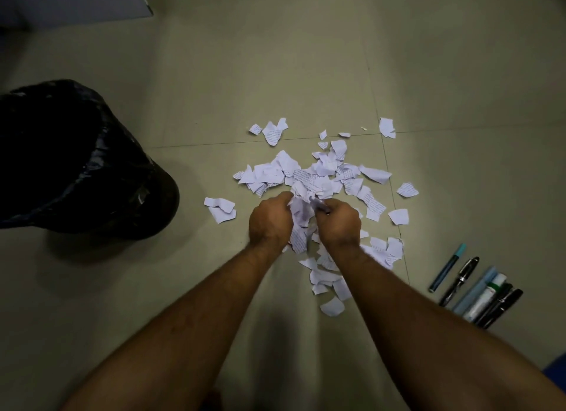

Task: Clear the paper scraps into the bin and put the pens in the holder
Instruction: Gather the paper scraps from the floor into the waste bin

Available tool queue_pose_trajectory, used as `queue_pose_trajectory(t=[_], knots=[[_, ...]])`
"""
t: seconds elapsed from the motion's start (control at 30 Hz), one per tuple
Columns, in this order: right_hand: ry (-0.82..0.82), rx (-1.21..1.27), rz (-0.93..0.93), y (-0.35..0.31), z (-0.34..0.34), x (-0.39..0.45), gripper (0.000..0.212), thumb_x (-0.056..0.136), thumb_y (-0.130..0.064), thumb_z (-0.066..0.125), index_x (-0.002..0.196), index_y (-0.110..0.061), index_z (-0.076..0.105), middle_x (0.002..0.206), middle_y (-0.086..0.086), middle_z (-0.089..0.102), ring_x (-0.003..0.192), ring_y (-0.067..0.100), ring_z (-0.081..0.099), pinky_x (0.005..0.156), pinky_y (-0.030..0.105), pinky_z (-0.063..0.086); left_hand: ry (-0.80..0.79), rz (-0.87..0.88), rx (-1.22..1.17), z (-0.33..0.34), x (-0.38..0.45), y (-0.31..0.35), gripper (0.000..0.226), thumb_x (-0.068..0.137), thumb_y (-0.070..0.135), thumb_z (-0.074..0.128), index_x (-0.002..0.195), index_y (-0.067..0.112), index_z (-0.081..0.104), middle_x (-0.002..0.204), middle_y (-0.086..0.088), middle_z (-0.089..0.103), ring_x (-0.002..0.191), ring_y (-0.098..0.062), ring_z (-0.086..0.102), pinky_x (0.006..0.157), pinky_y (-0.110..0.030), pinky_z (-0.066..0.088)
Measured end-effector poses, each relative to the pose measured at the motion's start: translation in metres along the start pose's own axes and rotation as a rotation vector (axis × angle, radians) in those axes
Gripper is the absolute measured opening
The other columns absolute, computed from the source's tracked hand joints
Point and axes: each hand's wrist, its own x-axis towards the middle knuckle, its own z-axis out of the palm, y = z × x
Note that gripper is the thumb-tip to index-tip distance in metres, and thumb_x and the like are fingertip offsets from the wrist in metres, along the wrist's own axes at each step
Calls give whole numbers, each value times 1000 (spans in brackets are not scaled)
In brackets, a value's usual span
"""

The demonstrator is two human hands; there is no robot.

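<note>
Torn white paper scraps point(321, 172) with printed text lie scattered on the tiled floor in the middle of the view. My left hand point(269, 219) and my right hand point(338, 224) are side by side over the pile, fingers curled, gripping a bunch of scraps point(301, 214) between them. A bin point(101, 172) lined with a black bag stands at the left, its mouth open. Several pens and markers point(477, 288) lie in a row on the floor at the right. No pen holder is in view.
The floor is pale tile with grout lines point(382, 135). A pale board or panel edge point(92, 0) shows at the top left. A blue object corner point(559, 371) sits at the lower right edge.
</note>
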Motion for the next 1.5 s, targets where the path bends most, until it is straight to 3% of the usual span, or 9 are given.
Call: queue_pose_trajectory(t=[0.13, 0.3, 0.47, 0.6, 0.7, 0.83, 0.93, 1.1, 1.5], knots=[[-12, 141, -10, -41, -8, 5, 31, 94, -31, 62, 70, -12, 64, 66, 6, 59, 65, 20, 51, 57, 25, 32, 38, -55, -229, -37, 6, 5, 35, 91, 13, 47, 119, 21, 66, 117, -8, 69, 105, -32, 63, 86, -30, 49], [-37, 317, -100, -128, -18, -2, 33, 90, -23, 62, 59, -13, 53, 54, -3, 47, 56, 16, 41, 49, 23, 33, 159, -66, -391, -119, 17, -2, 27, 86, 15, 53, 106, 19, 70, 99, -9, 73, 85, -34, 68, 74, -44, 59], [-94, 394, -284, -248, -16, -22, 22, 85, -19, 62, 65, -13, 69, 50, -5, 56, 47, 6, 48, 47, 19, 36, 359, -102, -366, -236, 28, -29, 21, 83, 20, 52, 98, 20, 67, 89, -6, 71, 74, -34, 68, 64, -45, 60], [-159, 389, -439, -340, 9, -52, 34, 88, -28, 65, 58, -15, 58, 49, -3, 52, 47, 9, 43, 52, 25, 34, 420, -152, -319, -323, 23, -80, 20, 91, 34, 54, 83, 18, 63, 76, -7, 68, 75, -31, 68, 67, -31, 54], [-264, 294, -496, -386, 40, -77, 36, 90, -37, 64, 67, -10, 63, 62, 6, 59, 60, 23, 53, 57, 26, 35, 431, -233, -255, -355, 15, -128, 19, 90, 29, 56, 96, 14, 67, 96, -12, 71, 92, -31, 66, 71, -25, 43], [-348, 119, -511, -410, 79, -96, 53, 95, -56, 52, 75, -8, 66, 69, 6, 65, 63, 25, 57, 59, 25, 38, 425, -357, -274, -362, 12, -166, 25, 84, 39, 55, 91, 18, 66, 98, -8, 71, 91, -31, 67, 82, -36, 56], [-399, -76, -550, -416, 100, -99, 32, 92, -40, 60, 90, -10, 73, 89, 11, 74, 79, 28, 66, 64, 25, 40, 368, -385, -235, -357, 17, -184, 8, 77, 36, 65, 77, 28, 62, 93, -2, 67, 86, -27, 63, 81, -35, 55], [-389, -103, -537, -414, 101, -97, 27, 88, -17, 65, 114, -13, 71, 114, 7, 73, 106, 27, 66, 74, 22, 41, 333, -400, -96, -345, 31, -192, 26, 87, 26, 60, 112, 23, 60, 109, -7, 67, 99, -32, 63, 80, -37, 55], [-88, 205, -389, -351, 22, -48, 17, 86, -31, 64, 93, -20, 75, 90, -4, 76, 88, 20, 69, 74, 25, 48, 479, -157, -392, -294, 35, -87, 24, 82, 21, 58, 101, 20, 72, 90, 1, 75, 87, -20, 69, 81, -29, 55]])
